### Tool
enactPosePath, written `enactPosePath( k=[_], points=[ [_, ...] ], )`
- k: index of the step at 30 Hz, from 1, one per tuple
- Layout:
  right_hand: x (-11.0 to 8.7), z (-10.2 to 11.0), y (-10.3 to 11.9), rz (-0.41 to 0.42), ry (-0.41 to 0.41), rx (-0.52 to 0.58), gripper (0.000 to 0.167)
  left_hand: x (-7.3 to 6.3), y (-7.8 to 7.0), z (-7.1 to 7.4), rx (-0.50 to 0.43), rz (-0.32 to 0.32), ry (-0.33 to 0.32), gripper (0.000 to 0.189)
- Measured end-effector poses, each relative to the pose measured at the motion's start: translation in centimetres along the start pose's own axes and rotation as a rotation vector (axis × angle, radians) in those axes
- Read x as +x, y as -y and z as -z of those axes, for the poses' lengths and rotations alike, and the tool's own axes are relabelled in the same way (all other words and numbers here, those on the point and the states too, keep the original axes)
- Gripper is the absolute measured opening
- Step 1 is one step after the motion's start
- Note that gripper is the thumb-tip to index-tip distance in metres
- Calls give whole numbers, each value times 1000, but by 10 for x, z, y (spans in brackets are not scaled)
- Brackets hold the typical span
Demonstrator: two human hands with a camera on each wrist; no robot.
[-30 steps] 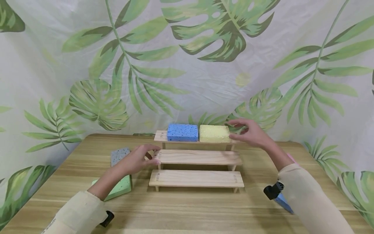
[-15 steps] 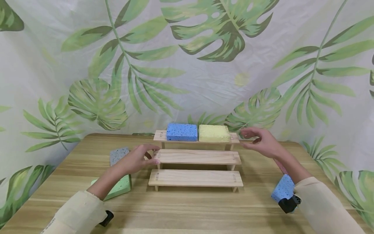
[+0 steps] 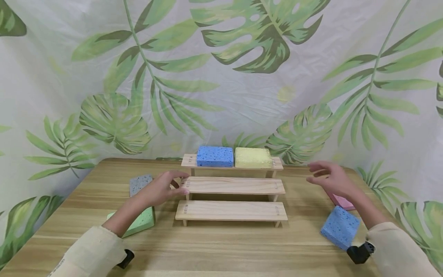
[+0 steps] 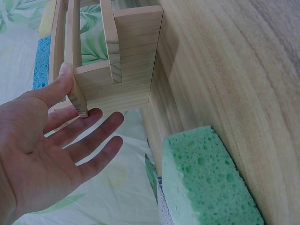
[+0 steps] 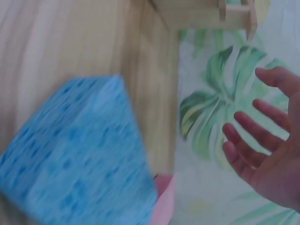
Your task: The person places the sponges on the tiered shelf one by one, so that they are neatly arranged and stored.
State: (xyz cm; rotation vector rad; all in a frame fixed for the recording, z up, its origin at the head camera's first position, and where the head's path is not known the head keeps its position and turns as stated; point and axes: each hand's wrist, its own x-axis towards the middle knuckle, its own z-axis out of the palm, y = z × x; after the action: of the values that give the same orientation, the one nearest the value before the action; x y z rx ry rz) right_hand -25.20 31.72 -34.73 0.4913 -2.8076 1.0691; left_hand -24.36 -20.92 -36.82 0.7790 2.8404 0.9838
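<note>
A three-step wooden display stand stands on the table. My left hand holds the left end of its middle step; in the left wrist view the thumb lies on one face of the board, other fingers on the far side. On the top step a speckled blue sponge and a pale yellow sponge sit side by side. My right hand is held in the air right of the stand, fingers loosely bent, holding nothing. Below it lie a pink sponge, partly hidden by the forearm, and another blue sponge.
Left of the stand lie a grey sponge and a green sponge, the latter partly covered by the left forearm. A leaf-patterned cloth hangs behind the wooden table.
My right hand has let go of the yellow sponge and moved right and down, away from the stand. The blue and pink sponges at right show more. My left hand has stayed put.
</note>
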Motion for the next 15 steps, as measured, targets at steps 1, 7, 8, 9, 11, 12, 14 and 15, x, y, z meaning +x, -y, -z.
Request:
enactPosePath(
  k=[1, 7, 8, 9, 11, 12, 14, 15],
  points=[
    [-3, 1, -5, -29, -4, -11, 46, 0, 0, 0, 1, 0, 0, 48],
    [-17, 11, -33, -125, -63, -96, 44, 0, 0, 0, 0, 4, 2, 49],
    [-19, 12, -38, -138, -69, -102, 44, 0, 0, 0, -1, 5, 4, 49],
    [-22, 14, -42, -155, -74, -113, 45, 0, 0, 0, -4, 5, 5, 49],
    [-26, 17, -50, -184, -83, -133, 47, 0, 0, 0, -8, 5, 5, 50],
    [-27, 18, -53, -195, -89, -144, 47, 0, 0, 0, -8, 4, 5, 50],
    [-31, 21, -59, -223, -95, -179, 49, 0, 0, 1, -8, 4, 4, 50],
    [-33, 23, -62, -232, -99, -198, 50, 0, -1, 1, -8, 4, 2, 50]
  ],
)
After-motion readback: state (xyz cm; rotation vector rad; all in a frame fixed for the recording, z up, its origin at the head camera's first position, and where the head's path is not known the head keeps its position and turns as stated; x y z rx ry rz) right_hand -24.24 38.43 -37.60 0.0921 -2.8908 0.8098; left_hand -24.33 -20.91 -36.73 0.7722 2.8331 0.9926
